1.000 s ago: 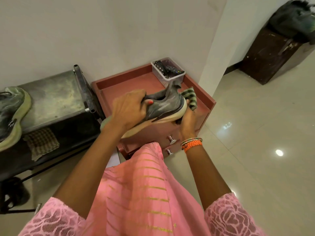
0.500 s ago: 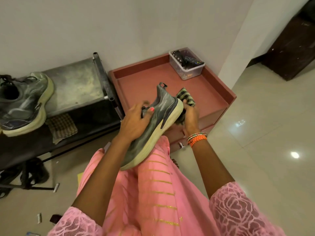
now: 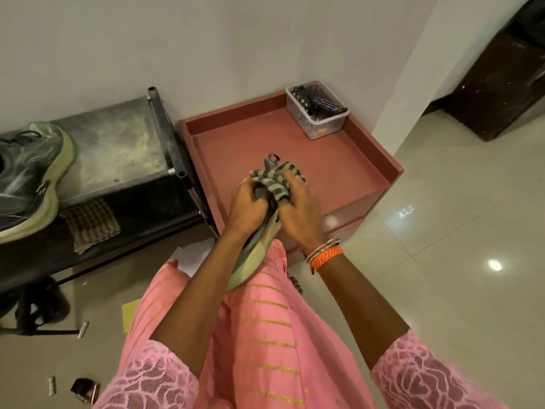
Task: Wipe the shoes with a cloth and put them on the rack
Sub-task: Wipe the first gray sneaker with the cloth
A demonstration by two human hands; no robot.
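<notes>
Gripping the grey shoe (image 3: 259, 246) at frame centre, the left hand (image 3: 247, 206) curls round its upper, pale rubbery sole tilted toward six o'clock. The right hand (image 3: 299, 211) clutches the striped, bunched cloth (image 3: 275, 184) against the heel. Two shoes in view: the second shoe (image 3: 28, 178) lies at nine o'clock on the worn metal rack (image 3: 118, 146), beside one red wooden cabinet (image 3: 339, 169).

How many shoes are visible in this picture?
2. One shoe is held in both hands over the lap; the other shoe lies on the rack at left. More may be hidden.
</notes>
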